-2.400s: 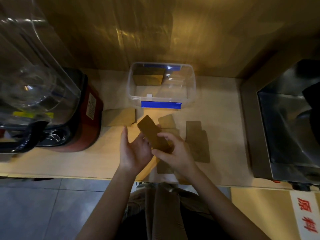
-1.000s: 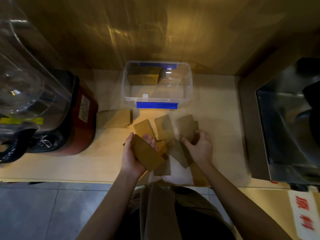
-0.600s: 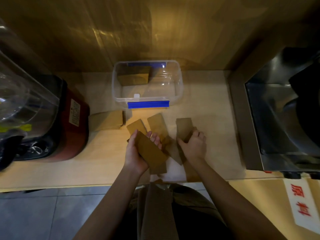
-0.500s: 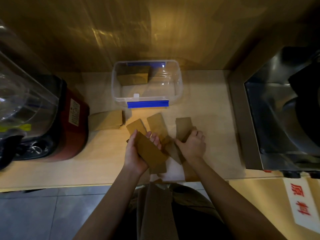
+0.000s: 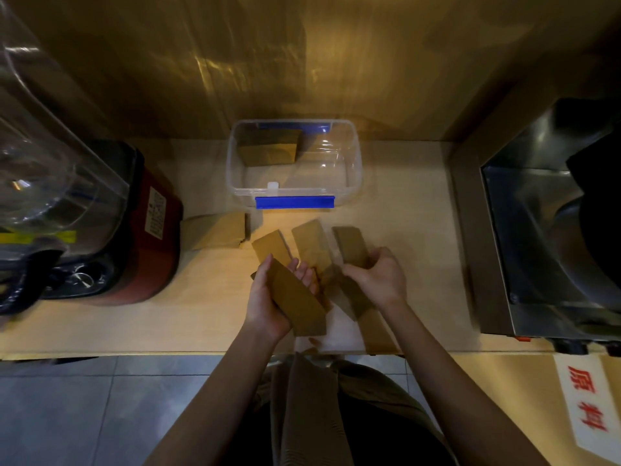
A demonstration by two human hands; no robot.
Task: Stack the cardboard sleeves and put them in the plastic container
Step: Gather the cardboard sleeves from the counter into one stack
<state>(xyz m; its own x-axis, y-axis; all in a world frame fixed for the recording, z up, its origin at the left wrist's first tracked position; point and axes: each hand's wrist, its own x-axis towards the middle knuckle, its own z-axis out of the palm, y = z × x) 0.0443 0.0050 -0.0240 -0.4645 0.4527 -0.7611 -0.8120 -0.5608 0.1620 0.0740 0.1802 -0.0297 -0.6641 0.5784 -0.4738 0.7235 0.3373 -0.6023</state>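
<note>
Left hand: closed around a small stack of cardboard sleeves, thumb on one long edge and fingers curled over the other, held just above the counter.
Right hand: pinched on the near end of a single flat sleeve, its far end pointing toward the container (whether it had left the counter could not be told).
Loose sleeves on counter: one just beyond the left hand; one between the two hands; others overlapping under and near the right wrist, count uncertain owing to blur.
Separate bundle: lay flat to the left, just beside the red appliance.
Plastic container: clear, open, blue clip on the near wall, standing at the back of the counter, well apart from the hands.
Contents: one batch of sleeves in the far-left corner; remainder of floor bare.
Step in hand: gathering, judged to be early-to-middle (several sleeves remained loose).
Next move, judged: bring the pinched sleeve over onto the held stack, long edges squared, left grip loosened only enough to admit it.
Requirement: matching orientation, or the stack would splay.
</note>
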